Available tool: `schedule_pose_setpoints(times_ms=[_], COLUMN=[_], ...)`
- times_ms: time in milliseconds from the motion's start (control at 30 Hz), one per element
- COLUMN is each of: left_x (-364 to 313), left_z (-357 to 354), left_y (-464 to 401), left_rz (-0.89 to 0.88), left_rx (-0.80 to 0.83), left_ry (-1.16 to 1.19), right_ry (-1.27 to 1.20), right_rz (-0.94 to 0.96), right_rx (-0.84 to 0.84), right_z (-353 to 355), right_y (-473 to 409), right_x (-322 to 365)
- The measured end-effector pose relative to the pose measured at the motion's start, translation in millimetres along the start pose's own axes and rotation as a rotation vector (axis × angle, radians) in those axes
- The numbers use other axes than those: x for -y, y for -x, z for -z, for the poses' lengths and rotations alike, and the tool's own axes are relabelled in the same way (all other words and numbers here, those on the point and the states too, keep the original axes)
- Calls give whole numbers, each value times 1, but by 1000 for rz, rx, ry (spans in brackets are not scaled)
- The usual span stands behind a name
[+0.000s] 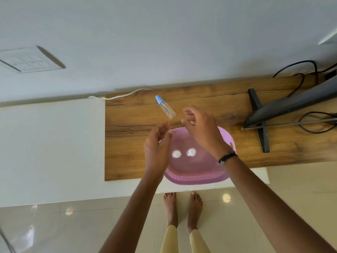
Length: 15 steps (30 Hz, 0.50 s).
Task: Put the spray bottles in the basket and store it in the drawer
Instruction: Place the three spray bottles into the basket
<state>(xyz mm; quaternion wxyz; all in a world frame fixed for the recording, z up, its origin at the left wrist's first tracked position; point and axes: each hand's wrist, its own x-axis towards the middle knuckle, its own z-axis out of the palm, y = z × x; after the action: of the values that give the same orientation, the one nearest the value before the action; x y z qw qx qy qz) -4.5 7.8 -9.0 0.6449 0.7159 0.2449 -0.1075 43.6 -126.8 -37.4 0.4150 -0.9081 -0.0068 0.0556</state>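
Nearest the person, the pink basket [197,177] sits at the front edge of the wooden top [131,143], its near rim slightly overhanging, with two bottles [184,153] already standing upright inside, only their white caps showing from above. Above the basket both hands are empty: the left hand [157,148] hangs over its left rim with fingers loosely curled and parted, and the right hand [202,128] reaches across its far rim, fingers spread wide toward the last bottle. That third bottle [165,107] lies on its side on the wood just beyond the basket, blue cap pointing away to the left, clear base close to the right fingertips but not touching them. It looks empty, thin-walled and very light, so it should lift with a light pinch; being round and smooth, it may roll or skid if nudged. The clear body around its middle is the best hold, thumb on one side and fingers on the other, not the cap, which might pull off. The perforated basket looks stiff but light, best carried by two opposite rims. Farther right stand a monitor foot [259,121] and cables [310,123]. No drawer is in view.
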Motion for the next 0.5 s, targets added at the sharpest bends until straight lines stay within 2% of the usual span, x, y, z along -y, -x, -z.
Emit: schedule_pose_setpoints(times_ms=[200, 333, 500], left_x=[1, 5, 10], left_z=[10, 16, 21], left_y=[-44, -55, -62], left_rz=[166, 190, 223], left_rx=[45, 73, 66], left_ry=[129, 117, 104], right_ry=[195, 260, 323], right_rz=[-153, -237, -242], right_rx=[104, 168, 179], right_z=[-50, -70, -87], right_y=[-58, -76, -90], right_x=[-7, -14, -9])
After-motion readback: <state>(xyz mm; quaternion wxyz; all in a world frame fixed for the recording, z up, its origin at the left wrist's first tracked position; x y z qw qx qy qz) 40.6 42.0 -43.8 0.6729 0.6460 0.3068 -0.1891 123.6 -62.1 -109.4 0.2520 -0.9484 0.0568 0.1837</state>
